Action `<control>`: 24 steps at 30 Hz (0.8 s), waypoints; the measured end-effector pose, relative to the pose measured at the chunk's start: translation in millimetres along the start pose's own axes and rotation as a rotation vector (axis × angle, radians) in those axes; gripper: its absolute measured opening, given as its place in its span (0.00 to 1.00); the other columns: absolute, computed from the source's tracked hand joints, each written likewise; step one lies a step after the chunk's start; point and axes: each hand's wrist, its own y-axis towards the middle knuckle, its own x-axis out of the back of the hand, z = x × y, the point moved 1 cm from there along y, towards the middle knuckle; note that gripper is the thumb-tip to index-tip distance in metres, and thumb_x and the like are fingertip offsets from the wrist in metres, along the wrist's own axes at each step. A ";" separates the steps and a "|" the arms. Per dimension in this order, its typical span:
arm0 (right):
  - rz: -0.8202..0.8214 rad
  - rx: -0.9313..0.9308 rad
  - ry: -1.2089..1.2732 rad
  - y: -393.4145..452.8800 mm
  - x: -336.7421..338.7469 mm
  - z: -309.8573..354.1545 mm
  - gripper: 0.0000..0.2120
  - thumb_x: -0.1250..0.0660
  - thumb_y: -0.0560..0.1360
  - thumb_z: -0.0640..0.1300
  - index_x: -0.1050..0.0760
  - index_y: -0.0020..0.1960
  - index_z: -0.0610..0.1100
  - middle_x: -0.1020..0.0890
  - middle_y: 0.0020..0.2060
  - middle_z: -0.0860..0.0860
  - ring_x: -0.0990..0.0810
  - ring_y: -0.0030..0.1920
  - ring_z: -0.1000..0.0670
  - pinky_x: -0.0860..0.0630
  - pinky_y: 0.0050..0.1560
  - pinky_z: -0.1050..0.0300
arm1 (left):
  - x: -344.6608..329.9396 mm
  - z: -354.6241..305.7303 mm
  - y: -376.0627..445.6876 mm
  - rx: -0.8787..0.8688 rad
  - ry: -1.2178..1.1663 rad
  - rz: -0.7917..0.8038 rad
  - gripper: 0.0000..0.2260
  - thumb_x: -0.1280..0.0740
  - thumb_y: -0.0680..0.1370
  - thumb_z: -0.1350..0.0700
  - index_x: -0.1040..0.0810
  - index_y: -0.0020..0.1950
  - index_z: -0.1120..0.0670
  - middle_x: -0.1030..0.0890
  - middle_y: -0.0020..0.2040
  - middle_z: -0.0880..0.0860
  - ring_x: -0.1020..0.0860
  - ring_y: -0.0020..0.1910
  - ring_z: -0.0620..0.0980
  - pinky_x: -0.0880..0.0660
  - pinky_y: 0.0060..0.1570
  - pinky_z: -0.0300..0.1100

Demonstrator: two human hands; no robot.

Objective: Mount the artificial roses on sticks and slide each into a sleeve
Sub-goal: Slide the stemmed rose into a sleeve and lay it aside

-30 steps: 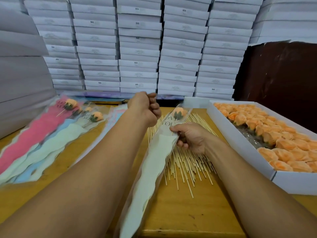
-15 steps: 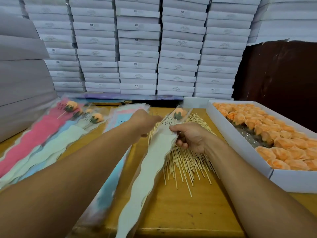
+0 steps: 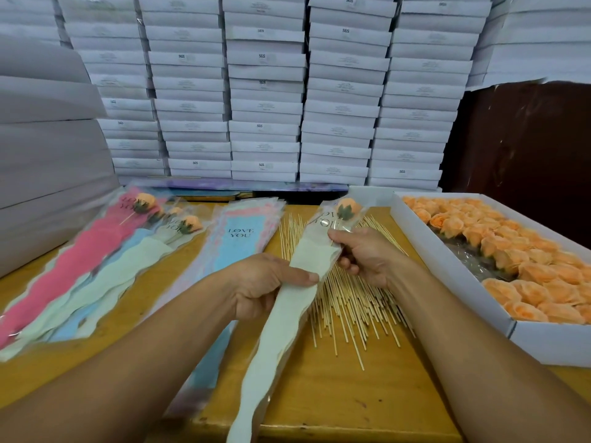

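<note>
Finished sleeves (image 3: 96, 266): fanned at the left of the frame on the desk (image 3: 335, 394), pink, pale blue and cream, each with a rose at its upper end; they look light and floppy.
Empty sleeves (image 3: 238, 238): a flat pile left of centre, the top one printed "LOVE YOU"; thin film, likely slippery and apt to lift several at a time.
Left hand (image 3: 262, 282): fingers curled round the cream sleeve (image 3: 287, 314) about mid-length, thumb pressed flat across its front.
Cream sleeve: held slanting from upper centre down to the bottom edge, over the desk; soft paper in clear film, it creases easily, so a hold on the paper part looks safest.
Rose (image 3: 347, 207): inside the sleeve's clear top, upper centre; probably light and crushable, better moved by its stick.
Right hand (image 3: 364, 257): fingers pinch the sleeve's right edge just below the rose.
Sticks (image 3: 348, 302): a loose heap under both hands; thin, stiff, prone to roll.
Box of roses (image 3: 447, 251): at the right, peach blooms packed close.
</note>
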 end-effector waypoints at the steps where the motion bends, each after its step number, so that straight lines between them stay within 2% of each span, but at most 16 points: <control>1: 0.000 0.007 -0.005 0.1 -0.3 -0.1 0.10 0.33 0.81 0.46 0.21 0.48 0.39 0.21 0.28 0.50 0.29 0.24 0.55 0.36 0.20 0.64 | 0.3 0.6 -0.3 -0.004 -0.013 0.016 0.09 0.28 0.74 0.64 0.20 0.52 0.65 0.16 0.40 0.61 0.17 0.32 0.54 0.20 0.30 0.43; 5: -0.004 0.028 -0.009 1.5 0.7 -1.7 0.10 0.33 0.81 0.46 0.21 0.48 0.39 0.22 0.29 0.49 0.30 0.25 0.55 0.36 0.21 0.64 | 2.2 3.1 0.4 -0.036 -0.050 0.051 0.07 0.30 0.75 0.68 0.19 0.52 0.64 0.16 0.40 0.61 0.17 0.34 0.55 0.19 0.32 0.45; 8: 0.006 0.035 0.025 3.6 0.7 -2.6 0.12 0.32 0.80 0.49 0.20 0.49 0.38 0.21 0.31 0.48 0.29 0.25 0.55 0.36 0.21 0.64 | 4.6 3.8 1.3 -0.068 -0.048 0.017 0.11 0.30 0.75 0.70 0.20 0.56 0.61 0.16 0.41 0.60 0.17 0.36 0.55 0.19 0.34 0.46; 10: 0.025 0.033 0.070 5.3 1.7 -2.9 0.17 0.32 0.80 0.54 0.19 0.49 0.39 0.20 0.31 0.47 0.28 0.25 0.54 0.35 0.20 0.63 | 10.4 2.2 0.5 -0.110 -0.051 -0.024 0.14 0.31 0.74 0.70 0.21 0.59 0.61 0.17 0.43 0.61 0.18 0.37 0.57 0.19 0.36 0.48; 13: 0.056 0.014 0.082 8.5 5.3 -3.9 0.25 0.38 0.81 0.60 0.17 0.51 0.38 0.19 0.31 0.46 0.26 0.26 0.52 0.34 0.21 0.61 | 30.9 -2.4 -4.0 -0.175 -0.024 -0.149 0.15 0.30 0.74 0.71 0.21 0.59 0.61 0.16 0.45 0.62 0.18 0.40 0.59 0.19 0.38 0.50; 17: 0.066 -0.018 0.055 10.8 7.4 -5.8 0.28 0.41 0.82 0.61 0.16 0.53 0.38 0.18 0.33 0.45 0.25 0.27 0.52 0.34 0.23 0.61 | 72.5 -9.6 -17.1 -0.218 0.164 -0.356 0.17 0.28 0.73 0.69 0.23 0.60 0.60 0.17 0.51 0.63 0.19 0.46 0.64 0.21 0.45 0.56; 19: 0.073 -0.017 0.041 10.2 7.3 -5.8 0.27 0.41 0.83 0.61 0.17 0.54 0.38 0.18 0.33 0.45 0.25 0.28 0.52 0.33 0.23 0.60 | 98.9 -12.3 -24.9 -0.230 0.211 -0.445 0.17 0.28 0.73 0.70 0.23 0.60 0.61 0.18 0.51 0.65 0.19 0.45 0.65 0.20 0.45 0.58; 22: 0.084 -0.014 0.014 9.2 5.9 -5.2 0.26 0.42 0.83 0.59 0.17 0.55 0.38 0.18 0.34 0.45 0.25 0.28 0.52 0.33 0.23 0.60 | 139.6 -15.8 -38.1 -0.236 0.285 -0.582 0.14 0.29 0.73 0.71 0.22 0.55 0.58 0.18 0.47 0.65 0.20 0.37 0.62 0.20 0.40 0.54; 24: 0.088 -0.014 0.001 8.2 4.8 -5.3 0.25 0.42 0.83 0.58 0.18 0.55 0.37 0.18 0.34 0.44 0.25 0.28 0.51 0.33 0.23 0.60 | 167.6 -17.2 -46.7 -0.230 0.298 -0.678 0.13 0.30 0.73 0.73 0.23 0.51 0.57 0.19 0.45 0.65 0.21 0.37 0.62 0.20 0.43 0.58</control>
